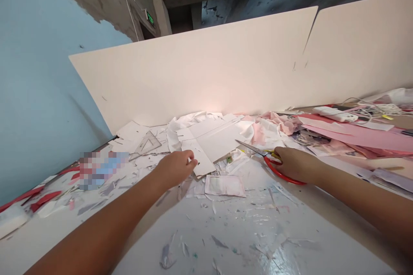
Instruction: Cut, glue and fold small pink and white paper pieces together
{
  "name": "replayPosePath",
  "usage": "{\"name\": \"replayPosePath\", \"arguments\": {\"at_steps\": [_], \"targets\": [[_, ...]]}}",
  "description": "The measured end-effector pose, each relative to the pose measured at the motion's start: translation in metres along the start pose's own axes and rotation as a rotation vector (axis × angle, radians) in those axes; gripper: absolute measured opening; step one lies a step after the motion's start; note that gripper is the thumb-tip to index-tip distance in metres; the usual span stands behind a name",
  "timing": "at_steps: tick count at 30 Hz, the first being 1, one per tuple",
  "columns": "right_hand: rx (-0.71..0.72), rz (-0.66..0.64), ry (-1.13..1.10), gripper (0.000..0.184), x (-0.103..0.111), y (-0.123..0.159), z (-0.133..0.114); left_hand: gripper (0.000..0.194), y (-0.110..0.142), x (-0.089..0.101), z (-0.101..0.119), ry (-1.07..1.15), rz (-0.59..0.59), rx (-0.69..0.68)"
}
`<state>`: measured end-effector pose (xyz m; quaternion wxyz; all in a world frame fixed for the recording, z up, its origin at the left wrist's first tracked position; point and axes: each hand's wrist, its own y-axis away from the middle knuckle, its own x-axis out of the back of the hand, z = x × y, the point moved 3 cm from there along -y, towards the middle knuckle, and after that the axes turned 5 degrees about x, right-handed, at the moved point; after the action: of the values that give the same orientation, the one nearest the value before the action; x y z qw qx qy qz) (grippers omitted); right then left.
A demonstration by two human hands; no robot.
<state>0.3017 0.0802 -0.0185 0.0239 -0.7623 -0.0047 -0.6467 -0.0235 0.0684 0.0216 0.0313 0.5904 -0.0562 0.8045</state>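
Note:
My left hand (177, 168) is closed in a pinch at the near left edge of a folded white card (209, 139). The card has crease lines and a few small dark marks, and my own fingers hide part of its edge. My right hand (295, 164) is closed round the handles of a pair of scissors (267, 154) with red and yellow grips. Their metal blades point up and left toward the card's right side, apparently close together. Just in front of the card lies a small pale, flat packet (225, 185).
A clear set square (150, 142) lies among paper scraps on the left. Pink and red sheets (358, 135) are piled on the right, beside a white power strip (335, 114) with cables. A tall white board (206, 77) stands along the table's back. Offcuts litter the glossy tabletop (193, 232).

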Motion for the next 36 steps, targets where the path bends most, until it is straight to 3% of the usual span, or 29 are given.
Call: {"name": "replayPosePath", "arguments": {"at_steps": [2,4,7,14,21,26,32,36], "targets": [[-0.028,0.038,-0.003,0.022,0.004,0.004,-0.002,0.027,-0.011,0.006,-0.017,0.031,0.058,0.098],[-0.048,0.076,-0.011,0.024,0.010,0.008,-0.004,0.024,-0.021,0.005,-0.034,0.170,0.017,0.217],[-0.049,0.110,-0.078,0.031,0.019,0.014,-0.009,0.023,-0.032,-0.001,-0.046,0.254,-0.060,0.246],[0.051,0.086,-0.309,0.039,0.014,0.018,-0.011,0.032,-0.030,-0.020,-0.039,0.468,-0.346,0.262],[0.050,-0.061,-0.636,0.035,0.005,0.015,-0.003,0.040,-0.019,-0.028,-0.023,0.666,-0.404,0.277],[0.133,-0.147,-0.882,0.035,0.000,0.016,0.000,0.037,-0.011,-0.032,-0.012,0.817,-0.345,0.283],[0.134,-0.087,-0.872,0.037,0.002,0.016,0.001,0.034,-0.014,-0.041,0.000,1.239,-0.149,0.377],[0.010,-0.097,-0.835,0.033,0.000,0.012,0.002,0.020,-0.020,-0.047,0.001,1.164,-0.108,0.401]]}}
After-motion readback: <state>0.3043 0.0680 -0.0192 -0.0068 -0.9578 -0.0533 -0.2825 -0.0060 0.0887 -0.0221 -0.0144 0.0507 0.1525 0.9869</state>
